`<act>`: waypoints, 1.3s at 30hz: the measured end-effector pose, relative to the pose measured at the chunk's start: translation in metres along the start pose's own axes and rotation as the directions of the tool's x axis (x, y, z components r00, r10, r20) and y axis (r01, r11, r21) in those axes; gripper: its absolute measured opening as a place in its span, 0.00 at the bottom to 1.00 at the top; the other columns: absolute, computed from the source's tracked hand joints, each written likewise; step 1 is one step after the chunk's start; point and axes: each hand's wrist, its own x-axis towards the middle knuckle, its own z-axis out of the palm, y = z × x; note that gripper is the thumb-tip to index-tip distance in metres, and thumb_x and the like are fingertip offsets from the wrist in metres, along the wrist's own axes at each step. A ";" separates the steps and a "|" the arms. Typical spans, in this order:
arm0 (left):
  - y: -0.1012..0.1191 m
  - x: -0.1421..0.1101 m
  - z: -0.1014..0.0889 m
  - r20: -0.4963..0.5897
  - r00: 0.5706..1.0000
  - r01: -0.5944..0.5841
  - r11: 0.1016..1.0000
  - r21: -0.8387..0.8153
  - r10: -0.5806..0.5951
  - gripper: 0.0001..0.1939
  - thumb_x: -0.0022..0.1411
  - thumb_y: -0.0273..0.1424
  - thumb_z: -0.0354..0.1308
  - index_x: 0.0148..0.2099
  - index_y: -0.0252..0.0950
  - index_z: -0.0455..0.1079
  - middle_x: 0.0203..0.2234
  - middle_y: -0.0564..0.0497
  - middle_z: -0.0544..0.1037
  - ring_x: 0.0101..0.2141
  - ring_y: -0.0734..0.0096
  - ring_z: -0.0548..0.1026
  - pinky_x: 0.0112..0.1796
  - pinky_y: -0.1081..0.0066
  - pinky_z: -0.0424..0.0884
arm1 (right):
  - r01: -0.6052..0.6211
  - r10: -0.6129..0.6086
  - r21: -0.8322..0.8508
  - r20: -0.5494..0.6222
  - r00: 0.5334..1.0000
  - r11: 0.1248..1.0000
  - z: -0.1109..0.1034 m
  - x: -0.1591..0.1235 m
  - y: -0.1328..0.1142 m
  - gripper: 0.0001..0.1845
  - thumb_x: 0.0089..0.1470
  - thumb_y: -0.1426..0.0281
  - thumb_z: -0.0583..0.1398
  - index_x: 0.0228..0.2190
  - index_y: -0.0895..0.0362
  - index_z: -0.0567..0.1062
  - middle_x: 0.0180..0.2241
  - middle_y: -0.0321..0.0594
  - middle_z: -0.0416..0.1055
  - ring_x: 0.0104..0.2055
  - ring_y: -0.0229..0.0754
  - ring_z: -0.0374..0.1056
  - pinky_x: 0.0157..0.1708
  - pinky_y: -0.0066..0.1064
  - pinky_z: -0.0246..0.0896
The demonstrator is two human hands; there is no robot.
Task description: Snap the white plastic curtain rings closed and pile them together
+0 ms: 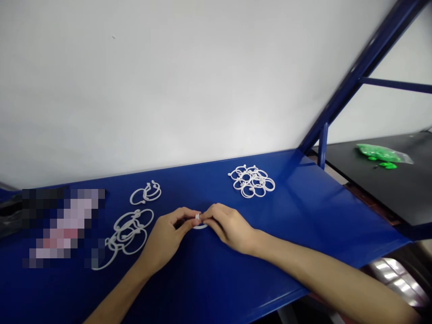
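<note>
A white plastic ring (200, 227) is pinched between both hands over the blue table, its ends meeting at the fingertips. My left hand (168, 234) grips one side of it with thumb and forefinger. From the other side, the fingers of my right hand (229, 227) close on the same ring, right against the left fingertips. Most of the ring is hidden by the fingers. To the left lie larger white rings with knobbed ends (135, 245) and a few more rings (137, 196) behind them. A pile of white rings (249, 194) rests at the back right.
The blue table (303, 211) runs up against a white wall (168, 90). A blurred-out pinkish item (70, 220) lies at the left. A blue metal frame (351, 76) rises at the right. Beyond it, a black table (388, 189) holds a clear bag with green pieces (380, 153).
</note>
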 end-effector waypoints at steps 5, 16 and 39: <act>0.001 -0.003 0.003 -0.044 0.997 -0.056 0.998 0.010 0.056 0.14 0.61 0.45 0.60 0.40 0.43 0.79 0.37 0.52 0.84 0.37 0.64 0.80 0.43 0.65 0.74 | 0.008 -0.008 -0.009 0.014 1.000 1.000 -0.002 -0.002 -0.002 0.09 0.69 0.71 0.52 0.40 0.56 0.72 0.38 0.43 0.76 0.39 0.40 0.72 0.41 0.33 0.70; 0.001 -0.003 0.010 -0.122 0.993 -0.035 0.981 -0.189 0.012 0.15 0.57 0.46 0.64 0.39 0.41 0.79 0.35 0.51 0.84 0.33 0.66 0.81 0.39 0.67 0.78 | -0.005 0.003 -0.037 -0.052 0.999 0.999 -0.007 0.002 -0.005 0.08 0.69 0.69 0.53 0.39 0.55 0.72 0.37 0.42 0.76 0.38 0.40 0.72 0.40 0.32 0.70; 0.000 -0.006 0.008 -0.114 0.897 -0.362 0.858 0.363 0.427 0.15 0.68 0.43 0.54 0.47 0.42 0.76 0.40 0.50 0.83 0.42 0.64 0.80 0.46 0.65 0.75 | 0.137 -0.141 -0.413 0.021 0.990 0.900 -0.019 0.006 -0.002 0.12 0.70 0.70 0.49 0.42 0.58 0.72 0.34 0.43 0.75 0.34 0.41 0.69 0.36 0.32 0.66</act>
